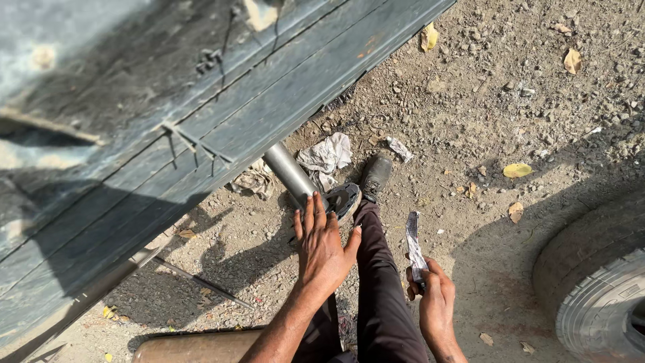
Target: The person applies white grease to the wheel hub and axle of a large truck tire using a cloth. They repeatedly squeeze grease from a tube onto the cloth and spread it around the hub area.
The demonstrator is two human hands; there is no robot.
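Metal tube (287,172): angled down from under dark vehicle body panel (201,128) to dirt ground (510,121), lower end meeting black fitting (342,199) beside black shoe (375,176). Left hand (324,247): spread flat and wide, fingers (310,214) reaching onto tube's lower end, holding nothing. Right hand (433,296): closed around crumpled foil-like strip (413,242), strip pointing up and away.

Risks, as judged: flat palm without a wrap gives little hold on smooth round metal; slip toward fitting likely under push. Loose grit underfoot could shift the shoe. Strip's ragged edge near knuckles.

Clearances: panel edge close overhead at left; tyre (598,289) closing right side; crumpled rag (326,154) just beyond tube; thin rod (201,282) on ground at left. Open room mainly forward-right, over bare dirt.
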